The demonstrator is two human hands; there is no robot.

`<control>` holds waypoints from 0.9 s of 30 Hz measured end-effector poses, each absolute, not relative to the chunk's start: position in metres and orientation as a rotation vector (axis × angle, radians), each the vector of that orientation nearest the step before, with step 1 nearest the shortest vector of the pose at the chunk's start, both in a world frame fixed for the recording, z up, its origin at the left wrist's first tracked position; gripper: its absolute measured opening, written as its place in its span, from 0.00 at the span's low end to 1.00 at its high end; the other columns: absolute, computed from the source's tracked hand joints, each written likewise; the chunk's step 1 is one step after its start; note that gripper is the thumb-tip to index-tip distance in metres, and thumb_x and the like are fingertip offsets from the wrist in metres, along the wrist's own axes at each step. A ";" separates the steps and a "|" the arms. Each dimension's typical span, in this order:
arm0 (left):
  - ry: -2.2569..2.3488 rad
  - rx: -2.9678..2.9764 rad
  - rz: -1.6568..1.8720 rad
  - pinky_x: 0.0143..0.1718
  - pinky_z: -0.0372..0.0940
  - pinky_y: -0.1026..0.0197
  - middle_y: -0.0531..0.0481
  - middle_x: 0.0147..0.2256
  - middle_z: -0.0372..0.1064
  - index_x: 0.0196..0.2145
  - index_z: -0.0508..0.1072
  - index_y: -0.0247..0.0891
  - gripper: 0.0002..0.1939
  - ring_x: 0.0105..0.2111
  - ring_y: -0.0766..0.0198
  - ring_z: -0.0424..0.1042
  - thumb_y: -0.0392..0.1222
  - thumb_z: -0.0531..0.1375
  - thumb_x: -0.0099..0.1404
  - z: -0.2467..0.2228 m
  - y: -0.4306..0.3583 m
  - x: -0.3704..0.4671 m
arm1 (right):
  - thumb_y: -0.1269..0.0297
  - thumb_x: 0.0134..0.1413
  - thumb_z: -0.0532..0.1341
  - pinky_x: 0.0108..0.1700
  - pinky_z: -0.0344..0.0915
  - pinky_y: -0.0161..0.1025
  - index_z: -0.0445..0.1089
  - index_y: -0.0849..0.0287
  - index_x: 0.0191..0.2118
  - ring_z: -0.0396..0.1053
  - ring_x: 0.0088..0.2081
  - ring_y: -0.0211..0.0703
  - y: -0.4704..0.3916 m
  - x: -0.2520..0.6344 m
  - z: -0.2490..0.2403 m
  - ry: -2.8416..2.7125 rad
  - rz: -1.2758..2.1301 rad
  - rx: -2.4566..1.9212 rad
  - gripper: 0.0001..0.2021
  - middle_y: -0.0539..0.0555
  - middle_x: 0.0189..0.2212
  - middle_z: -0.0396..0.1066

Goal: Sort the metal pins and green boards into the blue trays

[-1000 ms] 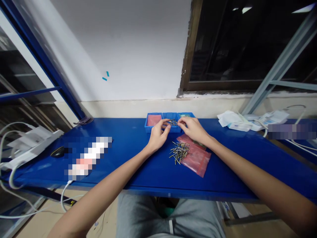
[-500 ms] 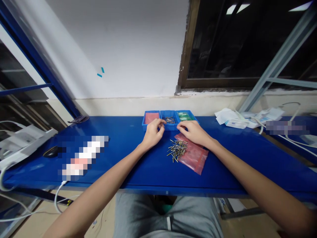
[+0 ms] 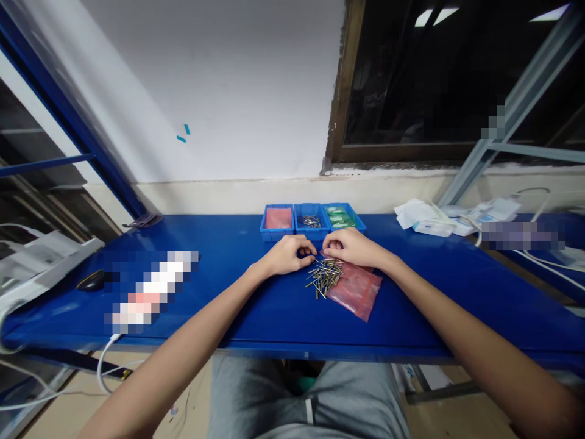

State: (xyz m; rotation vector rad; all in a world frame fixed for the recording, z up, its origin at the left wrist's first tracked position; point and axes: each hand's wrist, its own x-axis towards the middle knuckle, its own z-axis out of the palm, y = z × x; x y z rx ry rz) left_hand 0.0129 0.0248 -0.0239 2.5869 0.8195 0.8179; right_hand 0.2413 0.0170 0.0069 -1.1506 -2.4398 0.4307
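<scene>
On the blue table (image 3: 219, 292) lies a loose pile of thin metal pins (image 3: 325, 277), some with thicker brass-coloured ends. It partly overlaps a flat red plastic bag (image 3: 356, 291). My left hand (image 3: 290, 254) is at the pile's far left edge, thumb and index fingertips slightly apart, with nothing visible between them. Opposite it, my right hand (image 3: 350, 246) rests over the far end of the bag, fingers curled in; whatever they pinch is too small to make out. Just beyond the hands, a blue bin (image 3: 311, 233) contains more such pins.
Left of the pin bin stands a blue bin (image 3: 277, 235) with red bags; right of it, another (image 3: 359, 225) with green packets. White packaging (image 3: 423, 217) and cables lie at the right back. A black mouse (image 3: 91, 280) and a blurred-out item with a white cable are at left.
Both hands have come back from the front of the middle bin towards the pin pile. The left has also shifted right, closing the gap between the hands.
</scene>
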 end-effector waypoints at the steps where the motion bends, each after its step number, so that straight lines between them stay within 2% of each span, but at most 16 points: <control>1: 0.816 2.599 0.801 0.37 0.67 0.62 0.49 0.35 0.73 0.40 0.79 0.37 0.09 0.32 0.65 0.72 0.35 0.62 0.62 -0.024 0.025 0.013 | 0.69 0.54 0.63 0.30 0.59 0.37 0.76 0.58 0.30 0.67 0.25 0.39 0.017 0.241 0.007 -2.452 0.446 -1.151 0.05 0.50 0.22 0.72; 6: 0.788 2.646 0.773 0.41 0.67 0.60 0.49 0.37 0.74 0.39 0.80 0.39 0.08 0.34 0.63 0.73 0.34 0.62 0.63 -0.022 0.025 0.011 | 0.70 0.53 0.63 0.30 0.58 0.36 0.76 0.58 0.29 0.66 0.25 0.38 0.016 0.239 0.007 -2.476 0.433 -1.121 0.05 0.49 0.22 0.72; 18: 0.834 2.668 0.743 0.42 0.66 0.60 0.49 0.37 0.74 0.35 0.77 0.36 0.06 0.36 0.63 0.72 0.32 0.61 0.61 -0.020 0.029 0.006 | 0.73 0.52 0.62 0.31 0.57 0.35 0.76 0.60 0.30 0.66 0.26 0.37 0.011 0.235 0.009 -2.499 0.459 -1.120 0.05 0.50 0.23 0.72; 27: 0.881 2.717 0.691 0.44 0.67 0.58 0.47 0.39 0.73 0.41 0.78 0.37 0.10 0.38 0.61 0.72 0.35 0.61 0.62 -0.018 0.029 0.003 | 0.72 0.53 0.62 0.31 0.56 0.35 0.76 0.60 0.30 0.65 0.26 0.37 0.010 0.233 0.009 -2.503 0.416 -1.113 0.05 0.49 0.23 0.71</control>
